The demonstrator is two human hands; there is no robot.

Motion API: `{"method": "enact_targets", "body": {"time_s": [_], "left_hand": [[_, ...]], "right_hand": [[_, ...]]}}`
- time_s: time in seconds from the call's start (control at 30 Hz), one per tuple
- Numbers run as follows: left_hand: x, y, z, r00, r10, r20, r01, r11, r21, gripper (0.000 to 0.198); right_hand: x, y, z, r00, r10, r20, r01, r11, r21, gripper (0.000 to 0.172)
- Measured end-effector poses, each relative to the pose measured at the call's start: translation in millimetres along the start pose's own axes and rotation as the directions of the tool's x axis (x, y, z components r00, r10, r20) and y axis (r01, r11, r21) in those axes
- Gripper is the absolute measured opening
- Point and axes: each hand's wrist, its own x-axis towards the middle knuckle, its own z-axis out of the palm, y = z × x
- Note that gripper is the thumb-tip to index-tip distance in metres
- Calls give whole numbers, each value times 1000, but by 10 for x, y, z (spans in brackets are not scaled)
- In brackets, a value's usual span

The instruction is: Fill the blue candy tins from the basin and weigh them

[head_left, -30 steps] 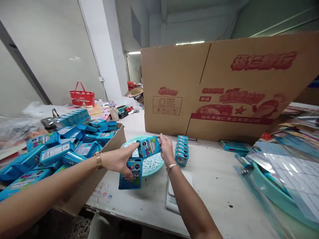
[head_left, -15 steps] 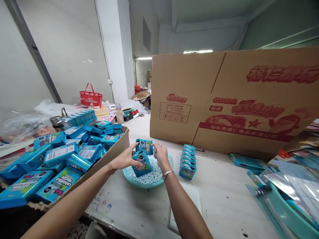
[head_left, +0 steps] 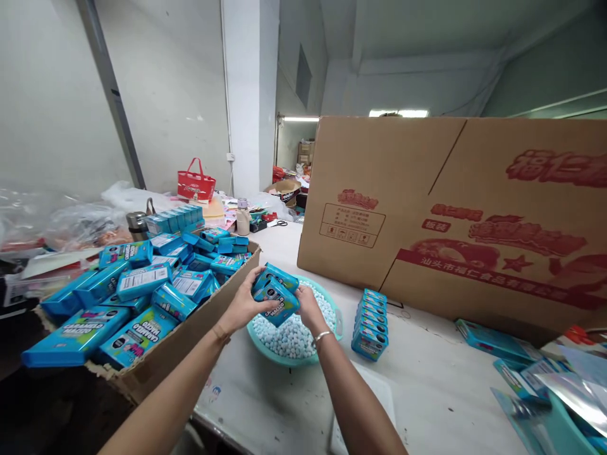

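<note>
Clasping boxes point(head_left: 275, 304), left hand point(head_left: 243, 306) — right hand point(head_left: 309, 308) at edge, grip unclear, gap between basin point(head_left: 283, 361) and row point(head_left: 370, 327)

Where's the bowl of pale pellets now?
In the head view, the bowl sits below centre, partly hidden by the held packs, between the open carton on the left and a row of packs on the right.

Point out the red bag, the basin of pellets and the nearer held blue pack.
Red bag point(head_left: 196, 188): head view, front panel.
Basin point(head_left: 294, 363): head view, near wall.
Blue pack point(head_left: 285, 304): head view, printed front.
</note>
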Motion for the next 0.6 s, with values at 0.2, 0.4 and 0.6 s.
{"method": "enact_targets", "body": {"time_s": [0.2,0.4,0.6], "left_hand": [[-202,59,151,997,27,-72,-15,988,154,112],[-175,17,444,956,141,-256,-104,983,151,118],[-139,-185,608,911,-159,-382,73,971,-229,93]], "right_hand": [[-12,13,-44,908,-150,-391,163,987,2,33],[74,126,156,896,-234,-377,254,967,3,35],[10,256,359,879,-194,-436,235,971,41,35]]}}
